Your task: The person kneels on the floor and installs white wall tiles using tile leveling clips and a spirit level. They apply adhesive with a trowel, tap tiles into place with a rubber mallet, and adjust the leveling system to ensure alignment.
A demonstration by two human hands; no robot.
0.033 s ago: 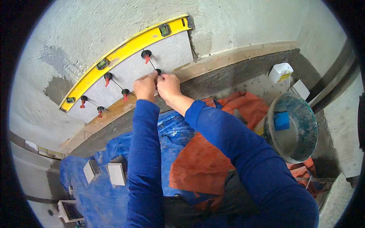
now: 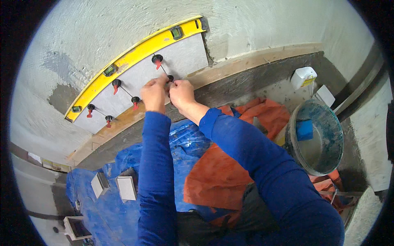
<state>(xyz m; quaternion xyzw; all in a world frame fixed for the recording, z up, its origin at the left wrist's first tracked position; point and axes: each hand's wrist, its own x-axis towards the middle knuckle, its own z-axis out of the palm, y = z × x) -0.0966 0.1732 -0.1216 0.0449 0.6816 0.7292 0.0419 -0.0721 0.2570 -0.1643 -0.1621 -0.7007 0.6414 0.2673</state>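
Note:
Light grey tiles (image 2: 184, 53) are on the wall, with a long yellow spirit level (image 2: 137, 52) along their upper edge. Across the joints sit tile levelling clips with black caps and red handles, such as the upper right one (image 2: 157, 60). My right hand (image 2: 182, 95) closes its fingers at the lower right clip (image 2: 170, 78), whose lower part they hide. My left hand (image 2: 153, 96) is beside it, fingers bent and fingertips smeared by motion; whether it grips anything cannot be seen.
A wooden batten (image 2: 230, 65) runs under the tiles. Blue sheeting (image 2: 98, 217) and orange cloth (image 2: 217, 180) cover the floor. At right stand a bucket (image 2: 334, 135) holding a blue object and a white container (image 2: 303, 77). Small tile pieces (image 2: 127, 188) lie at lower left.
My left hand has shifted slightly left and down, its fingers drawing off the clip. My right hand stays at the same clip.

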